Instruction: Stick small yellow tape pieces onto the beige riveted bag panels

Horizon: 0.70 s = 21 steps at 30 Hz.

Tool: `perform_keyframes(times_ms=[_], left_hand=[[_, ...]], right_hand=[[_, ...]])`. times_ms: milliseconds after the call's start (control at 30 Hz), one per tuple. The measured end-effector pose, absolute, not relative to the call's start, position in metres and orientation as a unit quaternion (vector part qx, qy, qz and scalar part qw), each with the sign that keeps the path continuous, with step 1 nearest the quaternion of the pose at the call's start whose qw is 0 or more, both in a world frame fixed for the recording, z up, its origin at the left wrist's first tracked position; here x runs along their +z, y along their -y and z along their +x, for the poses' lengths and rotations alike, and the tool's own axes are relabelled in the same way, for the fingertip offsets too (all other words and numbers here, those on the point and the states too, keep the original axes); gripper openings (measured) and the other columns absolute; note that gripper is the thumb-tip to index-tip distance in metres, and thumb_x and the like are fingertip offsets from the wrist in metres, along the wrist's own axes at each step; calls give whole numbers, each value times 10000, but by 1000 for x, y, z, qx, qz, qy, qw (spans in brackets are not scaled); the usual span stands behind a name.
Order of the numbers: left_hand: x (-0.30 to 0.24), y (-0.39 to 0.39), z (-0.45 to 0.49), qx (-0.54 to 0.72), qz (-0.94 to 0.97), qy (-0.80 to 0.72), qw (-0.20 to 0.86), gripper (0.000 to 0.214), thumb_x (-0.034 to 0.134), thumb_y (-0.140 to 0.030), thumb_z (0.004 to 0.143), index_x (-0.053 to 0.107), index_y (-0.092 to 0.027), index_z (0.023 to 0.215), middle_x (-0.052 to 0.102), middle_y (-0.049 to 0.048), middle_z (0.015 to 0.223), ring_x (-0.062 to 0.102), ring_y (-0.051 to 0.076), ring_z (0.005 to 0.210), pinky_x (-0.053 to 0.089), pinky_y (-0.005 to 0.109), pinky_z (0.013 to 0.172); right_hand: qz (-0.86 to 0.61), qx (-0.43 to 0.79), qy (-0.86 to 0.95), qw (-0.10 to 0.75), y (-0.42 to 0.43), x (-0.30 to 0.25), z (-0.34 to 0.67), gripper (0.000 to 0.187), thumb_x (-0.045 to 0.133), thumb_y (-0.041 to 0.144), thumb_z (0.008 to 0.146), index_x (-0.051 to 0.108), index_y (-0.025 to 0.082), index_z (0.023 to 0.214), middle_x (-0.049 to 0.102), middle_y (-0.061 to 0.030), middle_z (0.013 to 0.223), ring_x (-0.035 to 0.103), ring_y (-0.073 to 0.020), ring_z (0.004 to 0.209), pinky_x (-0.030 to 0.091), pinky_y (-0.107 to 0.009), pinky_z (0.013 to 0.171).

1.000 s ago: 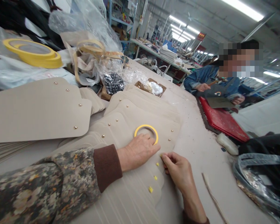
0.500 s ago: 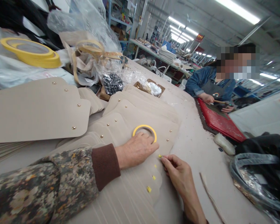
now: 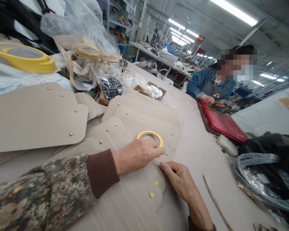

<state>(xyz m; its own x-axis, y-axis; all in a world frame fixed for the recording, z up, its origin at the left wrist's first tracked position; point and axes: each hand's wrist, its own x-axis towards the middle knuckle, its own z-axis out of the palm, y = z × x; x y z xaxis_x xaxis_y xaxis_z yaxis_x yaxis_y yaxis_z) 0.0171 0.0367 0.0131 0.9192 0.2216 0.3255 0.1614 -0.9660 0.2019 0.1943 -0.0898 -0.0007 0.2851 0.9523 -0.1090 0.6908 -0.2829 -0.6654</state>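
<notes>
Left hand [image 3: 137, 154] has stayed flat on the top beige panel [image 3: 139, 126], while the right hand [image 3: 180, 181] has lost the small yellow bit seen at its fingertips half a second ago; its fingertips now press the panel's edge, curled, gripping nothing visible. The left hand lies palm down, fingers loosely spread, fingertips touching the near rim of the yellow tape roll [image 3: 150, 138], which rests on that panel. Its forearm in a floral sleeve [image 3: 50, 189] crosses the stacked panels from the left. Two yellow tabs [image 3: 151, 194] sit between the wrists.
</notes>
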Motion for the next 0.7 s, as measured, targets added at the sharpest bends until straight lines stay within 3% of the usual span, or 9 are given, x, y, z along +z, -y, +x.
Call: perform_keyframes(times_ms=[133, 200, 400, 700], left_hand=[[5, -35, 18, 208, 970, -80, 97, 366, 486, -129, 952, 418, -142, 1311, 656, 42, 903, 637, 192, 820, 472, 279, 678], [2, -34, 20, 228, 965, -78, 106, 431, 515, -160, 955, 358, -103, 1352, 676, 80, 968, 659, 208, 875, 488, 289, 707], [5, -29, 21, 214, 961, -100, 142, 230, 512, -217, 978, 454, -121, 1178, 671, 49, 886, 667, 187, 788, 461, 261, 618], [10, -31, 20, 180, 968, -90, 147, 25, 516, -171, 942, 516, -162, 966, 624, 13, 839, 608, 173, 734, 437, 274, 605]], right_hand=[[-734, 167, 518, 406, 90, -2, 192, 250, 578, 367, 877, 736, 176, 904, 702, -29, 762, 618, -167, 681, 469, -246, 609], [-695, 106, 561, 438, 89, -3, 188, 195, 608, 287, 866, 719, 187, 991, 730, -51, 879, 657, -174, 764, 509, -260, 688], [-616, -16, 677, 403, 83, -2, 174, 164, 556, 121, 878, 687, 189, 950, 733, -51, 855, 679, -144, 753, 526, -238, 715], [-663, -70, 649, 366, 85, -9, 171, 128, 541, 191, 854, 666, 198, 829, 693, -1, 671, 634, -109, 543, 492, -201, 574]])
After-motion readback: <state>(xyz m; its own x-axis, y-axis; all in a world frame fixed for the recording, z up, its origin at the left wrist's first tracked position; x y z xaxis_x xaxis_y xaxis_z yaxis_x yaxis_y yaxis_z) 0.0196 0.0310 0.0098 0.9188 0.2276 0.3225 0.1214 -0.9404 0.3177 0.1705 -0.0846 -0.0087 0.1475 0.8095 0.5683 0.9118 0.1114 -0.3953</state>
